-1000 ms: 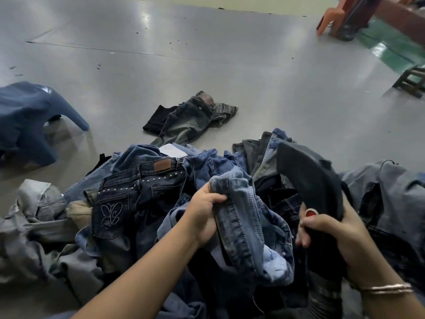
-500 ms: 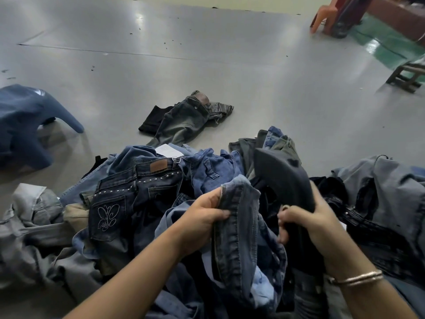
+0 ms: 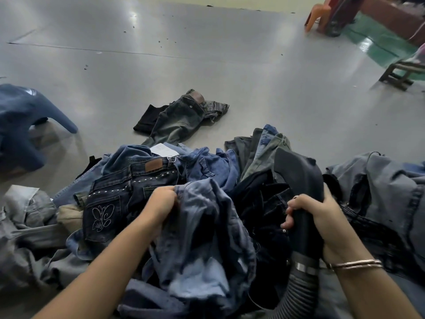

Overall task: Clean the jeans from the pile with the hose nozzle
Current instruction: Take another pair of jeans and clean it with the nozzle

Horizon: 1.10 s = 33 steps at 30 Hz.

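Observation:
A pile of jeans (image 3: pixel 161 176) lies on the grey floor in front of me. My left hand (image 3: pixel 158 206) grips a blue pair of jeans (image 3: pixel 202 229) bunched at the middle of the pile. To the right, my right hand (image 3: pixel 315 217) is wrapped round the dark hose nozzle (image 3: pixel 299 176), which points up and away over the pile. Its ribbed grey hose (image 3: pixel 296 293) runs down toward the bottom edge. A dark studded pair with a butterfly pocket (image 3: pixel 103 215) sits just left of my left hand.
One grey-green pair of jeans (image 3: pixel 181 118) lies apart on the floor beyond the pile. A blue plastic stool (image 3: pixel 20 125) stands at the left. A wooden stool (image 3: pixel 400 72) and an orange chair (image 3: pixel 318 14) are at the far right.
My left hand has pulled the blue jeans lower and left, bunching them. The right hand with the nozzle has shifted slightly right and down.

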Each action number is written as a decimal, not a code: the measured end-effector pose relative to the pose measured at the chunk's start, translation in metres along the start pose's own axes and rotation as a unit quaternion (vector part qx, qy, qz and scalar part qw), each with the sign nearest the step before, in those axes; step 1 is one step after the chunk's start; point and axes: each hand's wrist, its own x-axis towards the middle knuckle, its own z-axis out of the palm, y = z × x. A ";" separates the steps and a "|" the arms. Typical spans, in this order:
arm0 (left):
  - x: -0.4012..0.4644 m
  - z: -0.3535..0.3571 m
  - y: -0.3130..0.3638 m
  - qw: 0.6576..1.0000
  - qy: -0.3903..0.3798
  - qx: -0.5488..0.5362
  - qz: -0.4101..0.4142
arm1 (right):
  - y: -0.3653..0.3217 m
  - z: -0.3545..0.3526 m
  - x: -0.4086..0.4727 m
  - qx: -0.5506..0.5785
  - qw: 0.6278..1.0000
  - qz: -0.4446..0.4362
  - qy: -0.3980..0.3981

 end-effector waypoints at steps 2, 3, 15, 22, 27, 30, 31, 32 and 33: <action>0.014 -0.016 -0.016 0.982 0.094 0.162 -0.019 | 0.007 0.003 -0.001 -0.027 0.999 0.023 -0.007; 0.017 -0.020 -0.024 0.969 0.129 0.210 -0.025 | 0.012 0.007 -0.001 -0.044 0.998 0.033 -0.014; -0.034 -0.007 -0.064 0.636 -0.312 0.682 0.183 | 0.052 0.052 0.012 -0.047 0.993 0.080 -0.067; -0.019 0.018 -0.012 0.943 -0.013 0.333 0.018 | 0.055 0.057 0.010 -0.075 0.993 0.074 -0.053; -0.024 0.038 0.035 0.997 0.018 0.028 -0.064 | 0.061 0.078 0.000 -0.074 0.995 0.046 -0.056; -0.036 0.042 0.048 0.985 -0.087 -0.071 -0.128 | 0.059 0.093 -0.003 -0.061 0.996 0.045 -0.043; -0.035 0.038 0.052 0.984 -0.114 -0.064 -0.120 | 0.053 0.093 -0.001 -0.061 0.997 0.038 -0.029; -0.032 0.031 0.057 0.986 -0.136 -0.038 -0.083 | 0.045 0.091 0.002 -0.064 0.997 0.031 -0.013; -0.028 0.021 0.064 0.990 -0.136 0.027 -0.019 | 0.034 0.085 0.006 -0.066 0.997 0.028 0.000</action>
